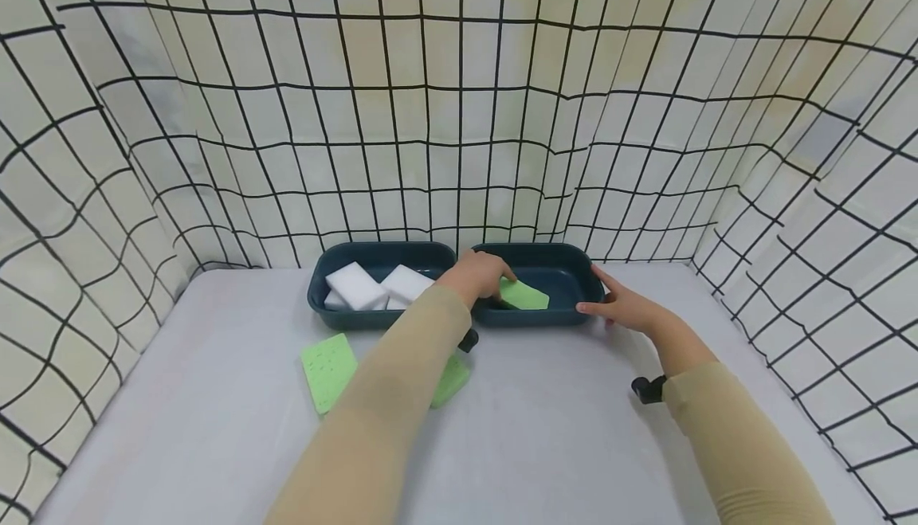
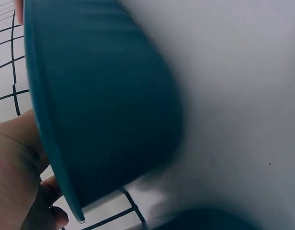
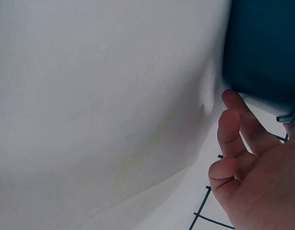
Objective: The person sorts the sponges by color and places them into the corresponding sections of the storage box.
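My left hand [image 1: 479, 274] reaches into the right dark teal plastic bin [image 1: 531, 318] and grips the left end of a light green sponge [image 1: 523, 295]. In the left wrist view, the left hand [image 2: 13, 177] is beside the bin's rim, and the sponge is hidden behind the bin wall [image 2: 104, 96]. My right hand [image 1: 627, 306] holds the right end of the same bin, thumb at the front rim. In the right wrist view, fingers of the right hand [image 3: 262, 167] lie against the bin's outside [image 3: 262, 52].
A matching left bin [image 1: 358, 319] holds several white sponges [image 1: 356, 286]. On the white tabletop [image 1: 559, 429] lie a green sponge [image 1: 328, 370] and another green sponge [image 1: 452, 380], partly behind my left forearm. Black grid netting [image 1: 459, 143] over pale cloth surrounds the back and sides.
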Available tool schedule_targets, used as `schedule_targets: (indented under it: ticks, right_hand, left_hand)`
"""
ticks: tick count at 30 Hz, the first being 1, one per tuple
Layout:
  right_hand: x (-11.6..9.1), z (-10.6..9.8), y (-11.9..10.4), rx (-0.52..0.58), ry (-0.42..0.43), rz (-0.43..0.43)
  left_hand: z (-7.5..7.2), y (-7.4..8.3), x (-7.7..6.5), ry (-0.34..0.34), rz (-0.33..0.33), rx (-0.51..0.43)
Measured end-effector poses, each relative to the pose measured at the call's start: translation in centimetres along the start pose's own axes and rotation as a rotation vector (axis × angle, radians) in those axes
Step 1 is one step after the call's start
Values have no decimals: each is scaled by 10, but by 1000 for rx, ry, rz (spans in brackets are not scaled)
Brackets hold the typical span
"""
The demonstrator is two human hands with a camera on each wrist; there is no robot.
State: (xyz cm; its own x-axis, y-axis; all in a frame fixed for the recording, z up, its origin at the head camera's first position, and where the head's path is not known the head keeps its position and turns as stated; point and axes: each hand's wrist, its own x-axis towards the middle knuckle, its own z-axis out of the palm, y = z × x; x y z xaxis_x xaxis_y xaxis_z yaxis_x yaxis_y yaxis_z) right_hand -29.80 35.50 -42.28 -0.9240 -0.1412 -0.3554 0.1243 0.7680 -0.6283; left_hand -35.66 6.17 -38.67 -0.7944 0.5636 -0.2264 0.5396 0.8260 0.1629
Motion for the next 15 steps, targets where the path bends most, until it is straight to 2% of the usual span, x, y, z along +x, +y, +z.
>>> schedule_targets:
  ticks: [4,9,15]
  right_hand:
    - [0,1,-1,5,2,9]
    - [-3,3,-6,2,12,-2]
    - [-4,2,-5,0,12,-2]
  left_hand:
    - [3,-3,2,5,5,-6]
    - [4,-11,4,22,4,-100]
    - [-2,-11,1,73,57,-148]
